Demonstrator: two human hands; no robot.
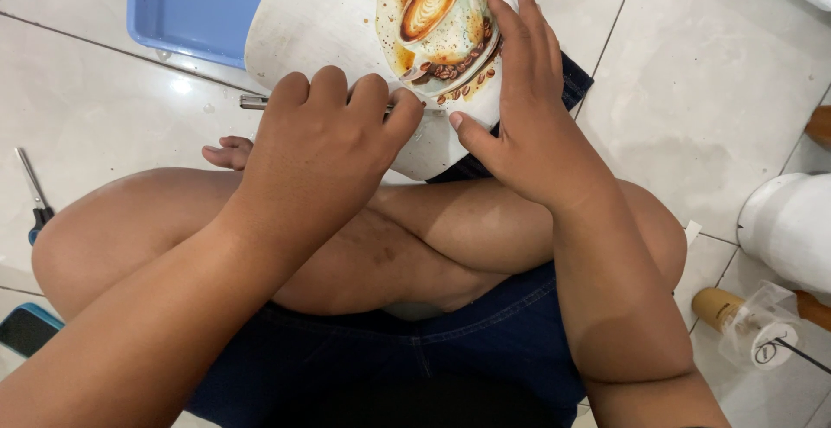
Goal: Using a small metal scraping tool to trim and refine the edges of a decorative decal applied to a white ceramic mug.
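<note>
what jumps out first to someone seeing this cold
A white board printed with a coffee cup picture lies top centre. The right hand presses flat on it while the left hand grips a thin metal tool at its lower edge. A blue tray sits behind.

A clear plastic-wrapped package (762, 328) with a tan cylindrical end and a round white label (773, 352) marked in black lay on the tiled floor (710, 73), well apart from the right hand (528, 103), below and to its right.
</note>
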